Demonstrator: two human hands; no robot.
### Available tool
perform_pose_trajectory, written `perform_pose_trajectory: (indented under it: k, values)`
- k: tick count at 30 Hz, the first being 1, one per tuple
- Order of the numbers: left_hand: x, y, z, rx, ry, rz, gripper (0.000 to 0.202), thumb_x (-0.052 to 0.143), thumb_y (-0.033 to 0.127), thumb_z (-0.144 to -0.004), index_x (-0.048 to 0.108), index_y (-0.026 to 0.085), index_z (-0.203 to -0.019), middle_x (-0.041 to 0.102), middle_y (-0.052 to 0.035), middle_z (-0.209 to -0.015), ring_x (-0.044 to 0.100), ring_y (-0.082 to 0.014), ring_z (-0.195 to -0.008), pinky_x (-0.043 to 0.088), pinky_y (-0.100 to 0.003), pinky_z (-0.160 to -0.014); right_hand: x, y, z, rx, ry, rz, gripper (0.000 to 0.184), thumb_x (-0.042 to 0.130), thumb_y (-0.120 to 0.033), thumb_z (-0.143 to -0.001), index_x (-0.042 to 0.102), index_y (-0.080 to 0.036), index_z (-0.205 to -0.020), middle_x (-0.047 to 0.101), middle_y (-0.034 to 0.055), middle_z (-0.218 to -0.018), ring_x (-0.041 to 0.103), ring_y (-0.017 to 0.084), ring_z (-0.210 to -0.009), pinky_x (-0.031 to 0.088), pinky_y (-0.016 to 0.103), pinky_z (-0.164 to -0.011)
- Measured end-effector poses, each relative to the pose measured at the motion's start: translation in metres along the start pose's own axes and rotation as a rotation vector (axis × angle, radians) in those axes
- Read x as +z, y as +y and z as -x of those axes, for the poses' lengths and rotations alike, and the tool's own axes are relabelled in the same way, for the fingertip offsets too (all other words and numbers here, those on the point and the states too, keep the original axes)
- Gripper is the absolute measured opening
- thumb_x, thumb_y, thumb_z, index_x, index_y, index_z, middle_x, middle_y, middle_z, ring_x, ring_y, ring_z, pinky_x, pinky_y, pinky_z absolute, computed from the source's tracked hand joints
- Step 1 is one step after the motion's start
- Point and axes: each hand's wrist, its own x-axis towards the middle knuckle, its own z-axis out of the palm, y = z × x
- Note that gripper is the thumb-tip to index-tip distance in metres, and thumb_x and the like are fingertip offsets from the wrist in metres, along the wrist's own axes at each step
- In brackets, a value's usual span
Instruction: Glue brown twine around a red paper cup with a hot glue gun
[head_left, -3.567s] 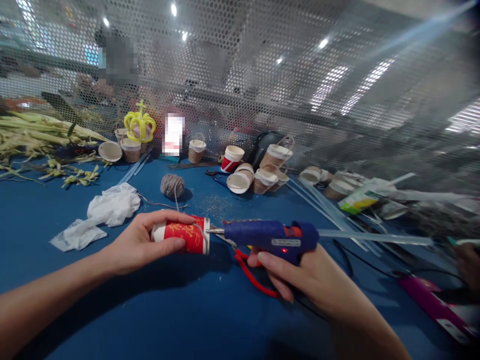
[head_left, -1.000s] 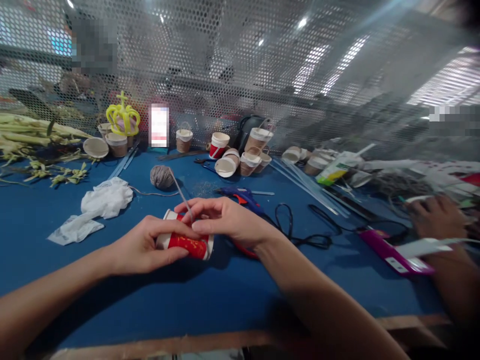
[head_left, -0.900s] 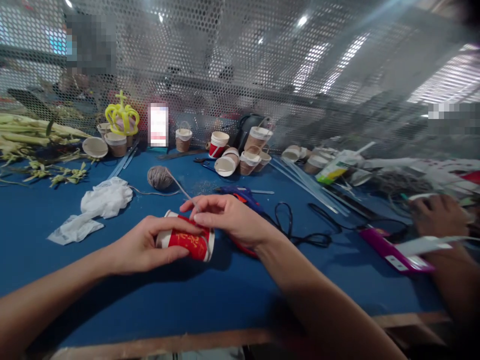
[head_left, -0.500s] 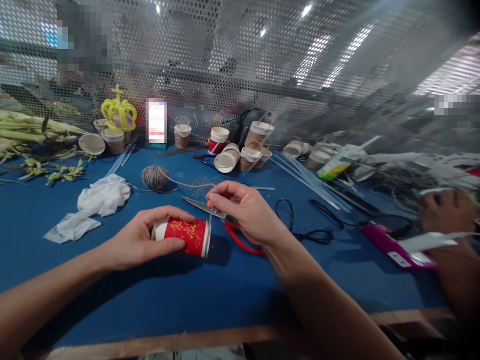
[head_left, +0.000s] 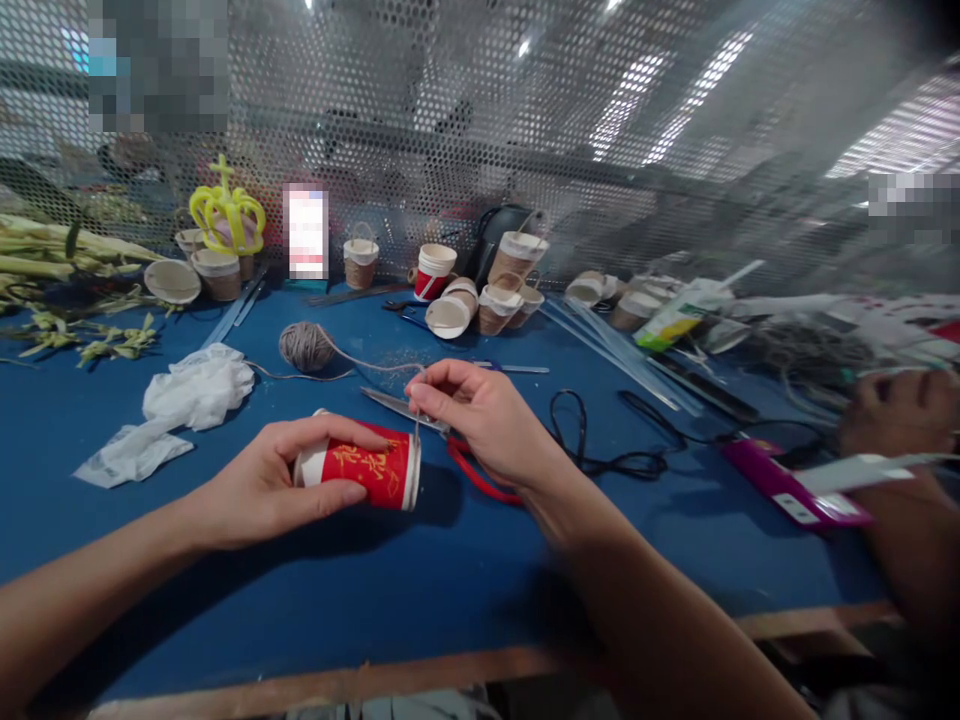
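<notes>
- Left hand (head_left: 259, 485) is clamping the red-and-white cup (head_left: 373, 467), thumb on the near side, fingers across the far side.
- Cup is lying sideways in that grip above the blue table (head_left: 315, 610); its long axis is running left to right, free end pointing right.
- Right hand (head_left: 476, 415) is pinching grey yarn (head_left: 367, 362), fingertips together, just above that free end and nearer it than the left.
- Taut-looking strand is spanning pinch and cup end.
</notes>
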Motion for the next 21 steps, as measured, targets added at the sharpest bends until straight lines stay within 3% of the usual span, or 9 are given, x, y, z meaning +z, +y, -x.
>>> perform_pose_trajectory:
  k: [10, 21]
  values:
    - [-0.0003, 0.0033, 0.0004, 0.083, 0.022, -0.047, 0.023, 0.060, 0.021, -0.075, 0.060, 0.020, -0.098, 0.063, -0.0041, -0.095, 0.055, -0.0121, -0.072, 0.044, -0.020, -0.061, -0.0003, 0.0049, -0.0003, 0.013, -0.011, 0.006, 0.010, 0.063, -0.025, -0.071, 0.057, -0.017, -0.069, 0.059, -0.0030, -0.065, 0.055, 0.009, -0.063, 0.042, 0.024, -0.066]
    - [0.0006, 0.0059, 0.0011, 0.116, 0.058, -0.049, 0.021, 0.061, 0.021, -0.074, 0.062, 0.020, -0.095, 0.065, -0.0015, -0.088, 0.052, -0.0078, -0.060, 0.041, -0.015, -0.052, 0.0009, 0.0076, 0.0004, 0.016, -0.006, 0.059, 0.012, 0.063, -0.027, -0.070, 0.057, -0.017, -0.070, 0.058, -0.0015, -0.068, 0.052, 0.010, -0.065, 0.040, 0.026, -0.067]
